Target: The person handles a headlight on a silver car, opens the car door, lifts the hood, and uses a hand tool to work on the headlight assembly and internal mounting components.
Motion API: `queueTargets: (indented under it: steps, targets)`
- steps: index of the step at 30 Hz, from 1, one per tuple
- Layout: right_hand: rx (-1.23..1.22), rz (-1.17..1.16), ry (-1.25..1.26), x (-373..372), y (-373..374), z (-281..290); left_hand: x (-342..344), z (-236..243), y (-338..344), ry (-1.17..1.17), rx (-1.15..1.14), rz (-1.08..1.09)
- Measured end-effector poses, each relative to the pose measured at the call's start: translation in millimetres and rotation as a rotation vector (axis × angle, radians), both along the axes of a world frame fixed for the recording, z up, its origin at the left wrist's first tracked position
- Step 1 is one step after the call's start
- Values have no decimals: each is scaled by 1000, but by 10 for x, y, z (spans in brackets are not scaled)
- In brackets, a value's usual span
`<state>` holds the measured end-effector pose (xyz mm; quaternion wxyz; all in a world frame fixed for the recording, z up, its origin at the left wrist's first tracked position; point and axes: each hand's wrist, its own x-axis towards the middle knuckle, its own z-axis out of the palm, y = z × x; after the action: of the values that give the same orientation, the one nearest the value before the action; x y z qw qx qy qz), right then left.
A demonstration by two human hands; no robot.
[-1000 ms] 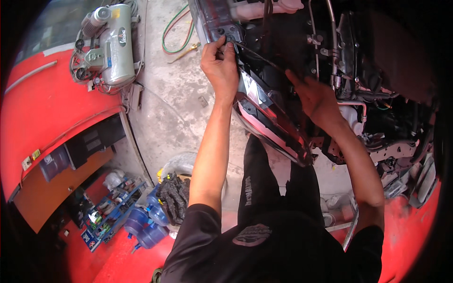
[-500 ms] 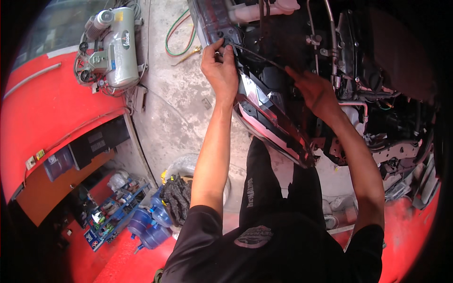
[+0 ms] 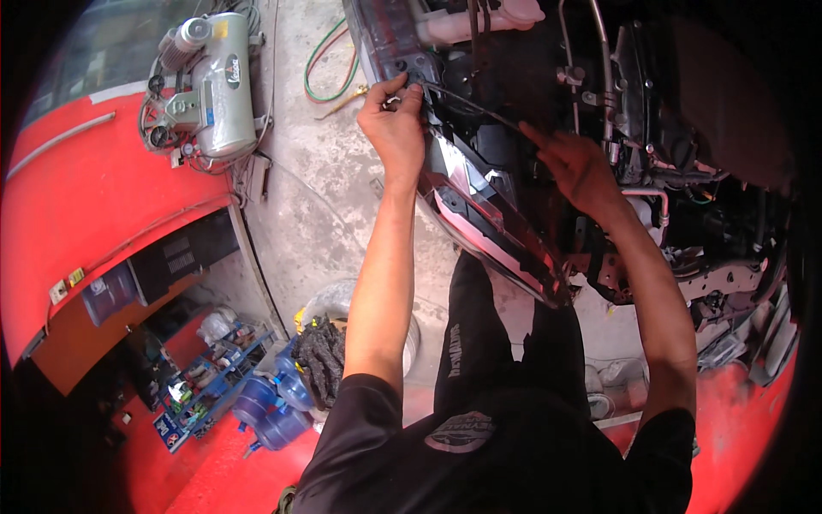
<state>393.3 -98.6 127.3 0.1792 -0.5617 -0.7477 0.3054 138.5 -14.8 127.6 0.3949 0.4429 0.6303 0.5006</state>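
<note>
Over an opened vehicle front, my left hand (image 3: 394, 133) is closed, with thumb and forefinger at the upper corner of a headlight (image 3: 492, 227). What its fingers pinch is too small and hidden to make out. My right hand (image 3: 578, 176) is closed on the near end of a long thin dark tool (image 3: 473, 104). The tool slants up and left, and its far end meets the fingertips of my left hand. Just beyond the left hand lies a dark metal body panel (image 3: 385, 43). Shadow hides much of my right fingers.
Engine bay pipes (image 3: 606, 86) and a whitish plastic reservoir (image 3: 479, 21) surround my hands. A green and red hose (image 3: 330, 64) lies on the concrete floor. To the left are an air compressor (image 3: 224, 86), blue water jugs (image 3: 278, 424) and a blue rack (image 3: 210, 390) of supplies.
My left hand has shifted slightly left at the headlight's corner. My right hand and the tool look nearly unmoved; the whole view has shifted a little.
</note>
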Motion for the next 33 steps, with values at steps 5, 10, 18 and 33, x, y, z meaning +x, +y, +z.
queueTargets:
  steps: [5, 10, 18, 33]
  targets:
    - [153, -61, 5, -3, -70, -153, 42, 76, 29, -13, -65, -1]
    - [50, -4, 215, 37, 11, -144, 27, 118, 40, -39, -99, -9]
    - [82, -17, 196, 34, 19, -122, -6, 126, 76, -86, -124, -6]
    - [156, -9, 129, 44, 48, -253, -158, 228, 280, -192, -265, -100]
